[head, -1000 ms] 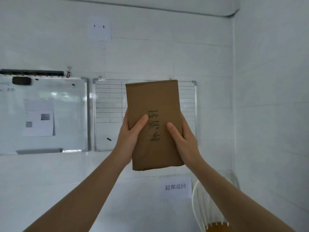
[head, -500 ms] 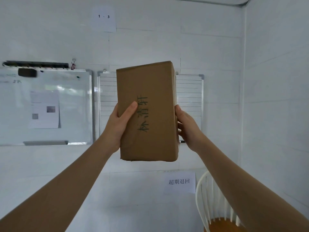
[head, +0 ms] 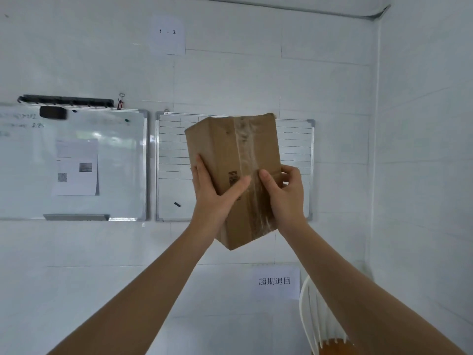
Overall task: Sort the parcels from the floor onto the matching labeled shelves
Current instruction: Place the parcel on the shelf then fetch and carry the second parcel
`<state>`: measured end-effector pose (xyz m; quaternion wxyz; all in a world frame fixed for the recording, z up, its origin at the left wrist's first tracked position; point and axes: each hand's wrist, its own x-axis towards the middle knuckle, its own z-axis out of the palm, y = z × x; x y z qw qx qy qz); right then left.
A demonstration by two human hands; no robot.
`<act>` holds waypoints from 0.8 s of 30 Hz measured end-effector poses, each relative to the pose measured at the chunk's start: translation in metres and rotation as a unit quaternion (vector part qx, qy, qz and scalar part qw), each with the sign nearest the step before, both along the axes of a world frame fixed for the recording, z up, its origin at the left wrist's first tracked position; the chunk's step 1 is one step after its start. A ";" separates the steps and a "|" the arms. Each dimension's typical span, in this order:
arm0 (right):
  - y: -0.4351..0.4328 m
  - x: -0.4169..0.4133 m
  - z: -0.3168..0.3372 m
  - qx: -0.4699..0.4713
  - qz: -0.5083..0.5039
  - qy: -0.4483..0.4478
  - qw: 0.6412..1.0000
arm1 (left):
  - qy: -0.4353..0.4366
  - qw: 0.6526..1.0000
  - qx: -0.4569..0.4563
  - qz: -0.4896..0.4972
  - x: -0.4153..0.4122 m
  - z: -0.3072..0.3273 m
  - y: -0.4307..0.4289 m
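Observation:
I hold a brown cardboard parcel [head: 230, 152] up in front of the wall at chest height, tilted with its lower corner pointing down. Clear tape runs down its facing side beside a small printed barcode. My left hand [head: 213, 197] grips its left edge, thumb across the front. My right hand [head: 284, 193] grips the right side, fingers curled over the edge. A paper label reading "1 - 3" [head: 167, 34] hangs high on the wall. Another paper label with Chinese characters [head: 275, 281] hangs low at the right.
Two whiteboards hang on the white tiled wall: a glossy whiteboard [head: 76, 162] with a taped sheet at the left, and a ruled whiteboard [head: 171, 170] behind the parcel. A white chair with a wooden seat [head: 317, 326] stands at the bottom right by the side wall.
The parcel has been turned in my hands: the face with handwritten characters is gone from view and the taped side with the barcode now faces me. The box is now tilted.

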<state>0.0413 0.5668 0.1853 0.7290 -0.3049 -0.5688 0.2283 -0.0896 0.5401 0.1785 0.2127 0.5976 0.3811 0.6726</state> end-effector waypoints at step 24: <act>-0.033 -0.013 -0.017 0.086 0.091 -0.084 0.989 | -0.095 0.994 0.008 0.053 -0.006 -0.003 -0.023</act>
